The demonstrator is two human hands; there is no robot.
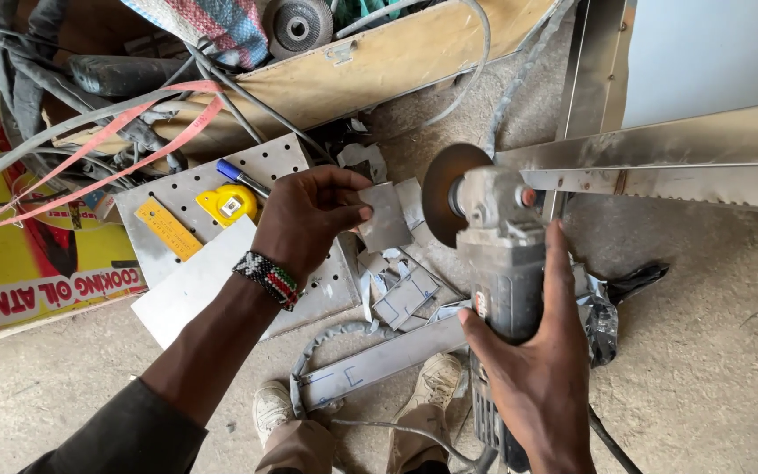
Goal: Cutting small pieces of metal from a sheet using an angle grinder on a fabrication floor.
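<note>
Above a dusty concrete floor [704,351], right hand [537,377] clenched around grey angle grinder [497,263], likely heavy, disc exposed. Left hand [309,219] pinching small square sheet-metal piece [385,217] beside disc: light, stiff, sharp-edged; best held by far edge. Metal offcuts [401,294] crowding below; open floor rightward.

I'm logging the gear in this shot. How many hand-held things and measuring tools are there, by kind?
Angle grinder, in the right hand: 1
Small metal plate, in the left hand: 1
Yellow tape measure: 1
Yellow ruler: 1
Blue marker: 1
Total: 5
</note>
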